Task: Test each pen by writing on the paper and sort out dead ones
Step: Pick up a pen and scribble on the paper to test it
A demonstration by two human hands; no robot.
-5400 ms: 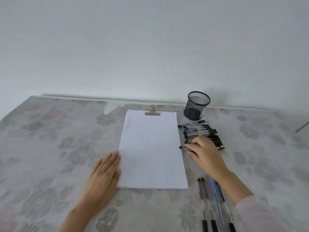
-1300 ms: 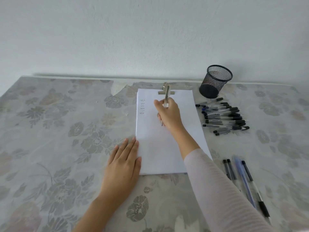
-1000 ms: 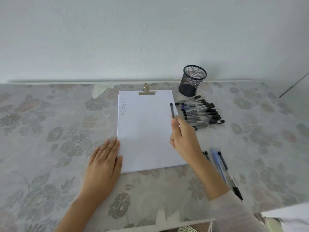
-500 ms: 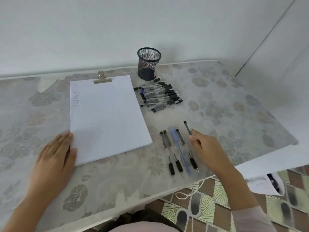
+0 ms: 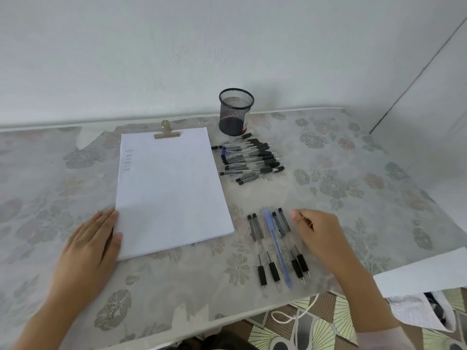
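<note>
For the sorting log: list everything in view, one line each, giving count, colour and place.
paper: one clipped stack, white, mid-table
clip: one, brass, on the paper's far edge
scribbles: a few short rows, dark, on the paper's upper left
mesh cup: one, black, by the wall, behind the pile
pen pile: many, mostly black-capped, right of the paper's far end
pen row: five, four black and one blue, right of the paper's near end
tablecloth: one, grey floral, covering the table
floor tiles: green and brown patterned, below the near edge
left hand: flat on the paper's near left corner
right hand: just right of the pen row, fingers holding nothing
</note>
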